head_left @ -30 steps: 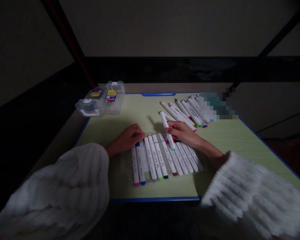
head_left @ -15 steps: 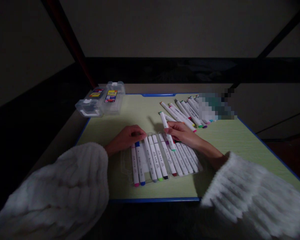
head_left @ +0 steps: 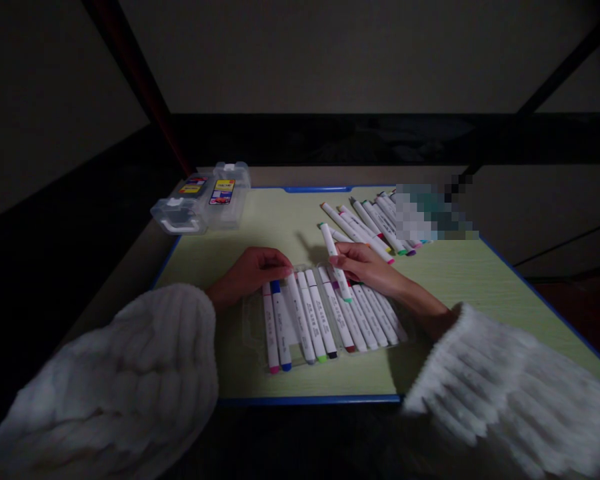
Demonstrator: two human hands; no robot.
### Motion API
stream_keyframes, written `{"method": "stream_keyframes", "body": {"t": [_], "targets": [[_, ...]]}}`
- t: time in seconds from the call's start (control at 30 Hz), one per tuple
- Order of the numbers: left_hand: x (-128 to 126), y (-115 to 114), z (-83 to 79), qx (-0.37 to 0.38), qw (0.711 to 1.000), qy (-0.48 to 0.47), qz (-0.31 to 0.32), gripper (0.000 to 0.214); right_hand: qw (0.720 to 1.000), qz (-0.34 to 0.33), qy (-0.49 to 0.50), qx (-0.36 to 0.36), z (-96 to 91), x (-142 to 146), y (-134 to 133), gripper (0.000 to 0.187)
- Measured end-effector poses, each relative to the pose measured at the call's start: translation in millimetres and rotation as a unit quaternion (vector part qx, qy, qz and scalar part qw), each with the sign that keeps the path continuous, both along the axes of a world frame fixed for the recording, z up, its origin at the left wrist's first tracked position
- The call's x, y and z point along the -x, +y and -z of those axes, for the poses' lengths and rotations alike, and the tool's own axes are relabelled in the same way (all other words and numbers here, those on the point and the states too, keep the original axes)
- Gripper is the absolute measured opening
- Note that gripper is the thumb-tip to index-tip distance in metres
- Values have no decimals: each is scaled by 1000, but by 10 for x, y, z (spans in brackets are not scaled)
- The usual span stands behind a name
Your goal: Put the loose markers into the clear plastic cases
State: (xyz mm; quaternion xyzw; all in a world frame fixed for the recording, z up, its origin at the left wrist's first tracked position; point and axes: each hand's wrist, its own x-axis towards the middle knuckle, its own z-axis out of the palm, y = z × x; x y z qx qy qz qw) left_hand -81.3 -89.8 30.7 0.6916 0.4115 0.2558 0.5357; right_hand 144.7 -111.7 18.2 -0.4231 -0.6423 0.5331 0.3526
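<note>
My right hand [head_left: 363,267] grips a white marker with a green tip [head_left: 336,263] between thumb and fingers, tilted above the right half of an open clear plastic case [head_left: 254,327]. At the left half, my left hand [head_left: 257,270] pinches the top end of a grey-tipped marker [head_left: 301,320]. Beside that one lie a blue-tipped marker [head_left: 281,327] and a pink-tipped marker [head_left: 270,330] on the left, and a lime-tipped marker [head_left: 313,317] and a black-tipped marker [head_left: 321,317] on the right. Several more white markers [head_left: 373,320] fill the right half.
A loose pile of markers [head_left: 365,227] lies at the back right of the table [head_left: 280,387], partly covered by a pixelated patch. At the back left corner stands a clear plastic box [head_left: 230,213] with labels and a white handle.
My left hand has shifted very slightly at the top of the grey-tipped marker. The right hand holds the green-tipped marker in the same place.
</note>
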Motion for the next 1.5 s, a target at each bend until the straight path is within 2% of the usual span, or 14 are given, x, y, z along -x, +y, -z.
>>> {"method": "stream_keyframes", "body": {"t": [0.23, 0.57, 0.9, 1.2, 1.37, 1.5], "targets": [[15, 24, 4, 7, 1000, -15, -19, 23, 1000, -2, -15, -11, -2, -6, 2, 25], [23, 47, 20, -17, 999, 23, -39, 18, 1000, -1, -12, -7, -7, 0, -5, 26], [8, 62, 31, -58, 996, 63, -17, 11, 1000, -3, -4, -14, 1, -4, 3, 25], [54, 112, 66, -137, 983, 119, -18, 12, 1000, 0, -8, -18, 9, 5, 9, 26], [133, 148, 28, -225, 957, 183, -28, 16, 1000, 0, -6, -11, 6, 5, 1, 26], [168, 152, -34, -261, 937, 228, -39, 25, 1000, 4, -10, -5, -16, -2, 0, 26]]}}
